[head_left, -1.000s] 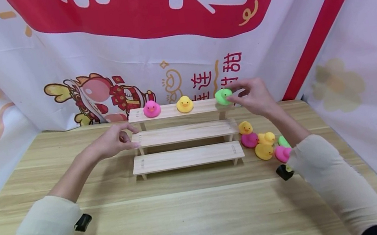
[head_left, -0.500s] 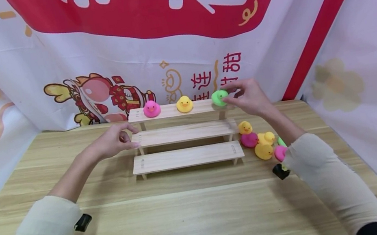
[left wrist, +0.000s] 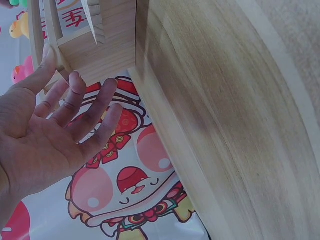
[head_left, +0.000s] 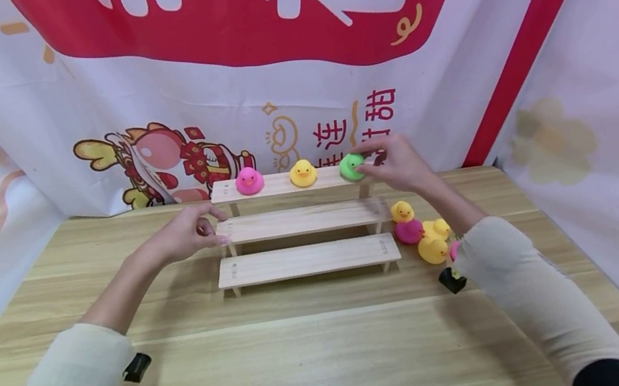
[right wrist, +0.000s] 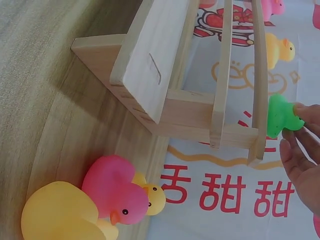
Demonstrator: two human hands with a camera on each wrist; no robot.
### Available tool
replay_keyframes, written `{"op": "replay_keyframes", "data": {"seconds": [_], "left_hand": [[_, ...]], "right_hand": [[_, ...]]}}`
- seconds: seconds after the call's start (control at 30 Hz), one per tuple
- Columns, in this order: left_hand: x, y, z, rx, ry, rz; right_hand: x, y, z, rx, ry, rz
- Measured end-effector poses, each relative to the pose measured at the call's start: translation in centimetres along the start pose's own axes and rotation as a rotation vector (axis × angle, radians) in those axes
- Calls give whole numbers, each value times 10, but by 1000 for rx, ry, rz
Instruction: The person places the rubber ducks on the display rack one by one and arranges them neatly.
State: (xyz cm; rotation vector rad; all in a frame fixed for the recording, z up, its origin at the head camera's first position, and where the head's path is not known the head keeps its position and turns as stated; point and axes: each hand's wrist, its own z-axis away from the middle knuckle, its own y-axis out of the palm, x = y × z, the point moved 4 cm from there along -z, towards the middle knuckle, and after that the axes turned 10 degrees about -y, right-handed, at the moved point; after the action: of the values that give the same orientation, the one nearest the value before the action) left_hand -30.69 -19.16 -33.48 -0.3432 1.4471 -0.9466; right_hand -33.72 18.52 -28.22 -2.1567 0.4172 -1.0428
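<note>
On the top board of a three-tier wooden display shelf [head_left: 308, 259], my right hand [head_left: 399, 163] pinches a green rubber duck [head_left: 350, 167] between thumb and fingers. The right wrist view shows the green duck's base against that board. A pink rubber duck [head_left: 249, 181] and a yellow rubber duck [head_left: 303, 174] sit to its left on the same board. My left hand [head_left: 188, 234] holds the left end of the middle board with thumb and index finger. Its other fingers spread beside the shelf in the left wrist view.
Several more rubber ducks stand on the wooden table [head_left: 301, 370] right of the shelf, among them a magenta one [head_left: 409, 232] and a yellow one [head_left: 433, 250]. My right sleeve partly hides this group. A printed cloth [head_left: 244, 88] hangs close behind the shelf.
My right hand has slid the green duck leftward along the top board, towards the yellow one. The left hand stays in place at the shelf's end.
</note>
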Motion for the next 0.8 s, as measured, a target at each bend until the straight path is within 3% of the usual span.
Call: {"op": "replay_keyframes", "data": {"seconds": [0.4, 0.8], "left_hand": [[0, 0, 0, 0, 9, 1], [1, 2, 1, 20, 11, -18]], "right_hand": [[2, 6, -6, 55, -10, 4], [2, 6, -5, 54, 10, -2]]}}
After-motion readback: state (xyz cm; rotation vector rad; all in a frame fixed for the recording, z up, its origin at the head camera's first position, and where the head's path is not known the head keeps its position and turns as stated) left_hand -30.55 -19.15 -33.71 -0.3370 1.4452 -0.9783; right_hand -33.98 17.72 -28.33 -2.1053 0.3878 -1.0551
